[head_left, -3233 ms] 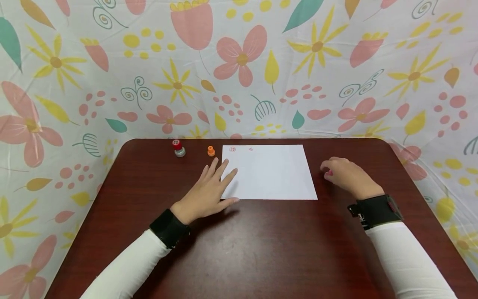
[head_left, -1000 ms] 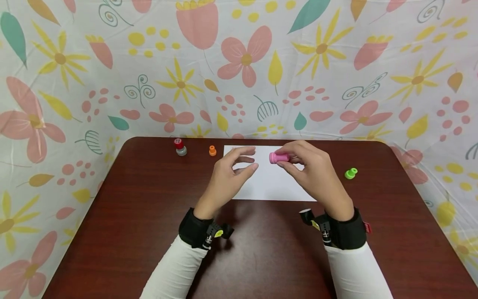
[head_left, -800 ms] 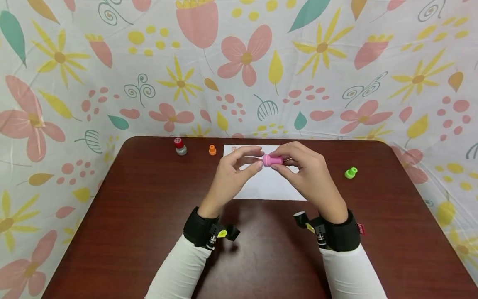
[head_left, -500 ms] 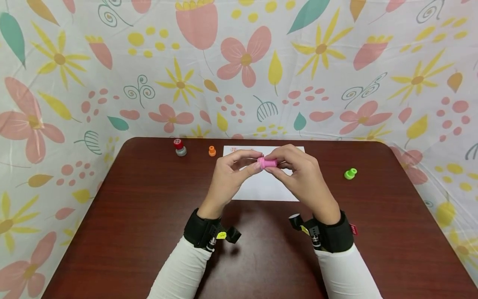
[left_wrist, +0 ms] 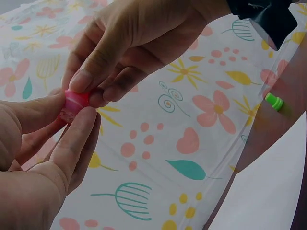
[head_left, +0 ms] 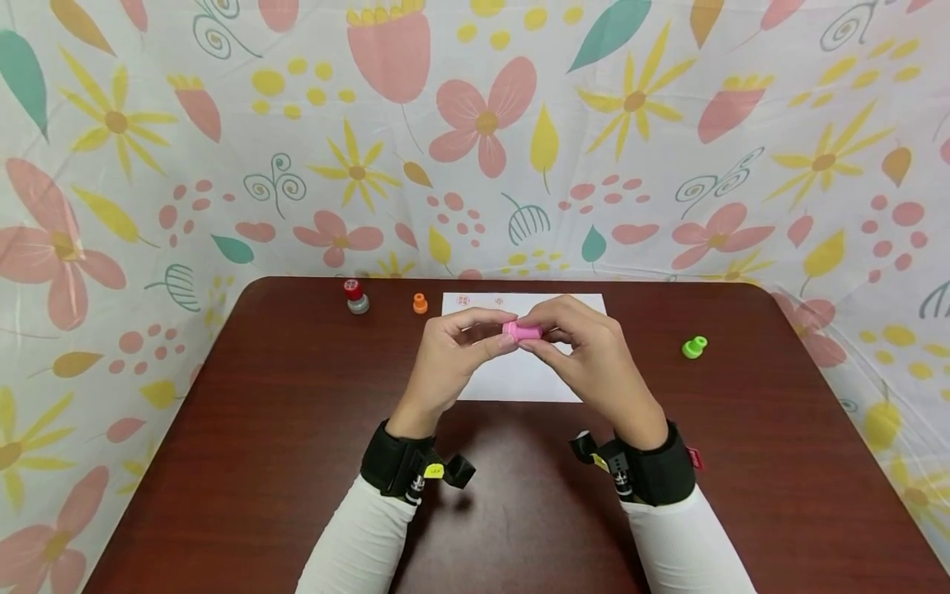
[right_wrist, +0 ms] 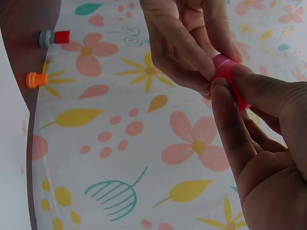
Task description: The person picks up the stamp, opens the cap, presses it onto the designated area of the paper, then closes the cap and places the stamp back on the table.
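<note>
Above the sheet of white paper (head_left: 519,381), a small pink stamp (head_left: 523,332) lies sideways between both hands. My left hand (head_left: 444,359) pinches its wider end between thumb and fingers. The narrower handle is pinched by my right hand (head_left: 586,355). Close up in the left wrist view, fingertips of both hands cover much of the pink stamp (left_wrist: 76,100); its wider end shows a pale line round it. In the right wrist view the stamp (right_wrist: 223,67) is also partly hidden by fingers. Two small red prints (head_left: 463,300) mark the paper's upper left.
An orange stamp (head_left: 420,304) stands just left of the paper, and a red and grey stamp (head_left: 356,297) farther left. To the right is a green stamp (head_left: 694,347). A floral cloth (head_left: 475,148) hangs behind the dark wooden table (head_left: 260,462).
The right hand has brought the pink stamp left from beyond the paper, uncovering the green stamp. The left hand has risen off the paper and taken hold of the pink stamp's wider end.
</note>
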`<action>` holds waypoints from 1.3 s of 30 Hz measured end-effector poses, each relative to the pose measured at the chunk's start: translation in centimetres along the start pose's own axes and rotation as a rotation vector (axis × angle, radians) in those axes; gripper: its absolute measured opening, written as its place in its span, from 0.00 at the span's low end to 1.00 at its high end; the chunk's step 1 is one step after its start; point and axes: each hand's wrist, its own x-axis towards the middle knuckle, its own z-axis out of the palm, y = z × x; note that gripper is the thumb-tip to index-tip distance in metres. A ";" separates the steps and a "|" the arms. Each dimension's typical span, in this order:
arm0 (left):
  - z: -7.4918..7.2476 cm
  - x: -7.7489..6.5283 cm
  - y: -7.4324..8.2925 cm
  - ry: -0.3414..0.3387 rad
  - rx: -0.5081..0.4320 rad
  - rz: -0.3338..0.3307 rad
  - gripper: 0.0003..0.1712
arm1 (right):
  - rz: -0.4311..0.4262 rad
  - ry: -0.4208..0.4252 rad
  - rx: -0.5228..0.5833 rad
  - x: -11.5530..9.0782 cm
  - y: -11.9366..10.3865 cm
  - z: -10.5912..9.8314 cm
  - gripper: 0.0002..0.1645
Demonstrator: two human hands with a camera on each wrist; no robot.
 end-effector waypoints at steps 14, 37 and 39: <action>-0.7 0.1 0.4 0.002 0.073 0.020 0.15 | 0.000 -0.006 0.004 0.0 -0.1 -0.1 0.19; -4.4 -0.3 2.7 0.111 0.024 0.166 0.14 | -0.010 -0.128 -0.391 2.2 7.6 -1.5 0.10; -4.5 -0.3 2.8 0.112 0.026 0.173 0.14 | 0.007 -0.165 -0.410 2.6 8.4 -1.4 0.09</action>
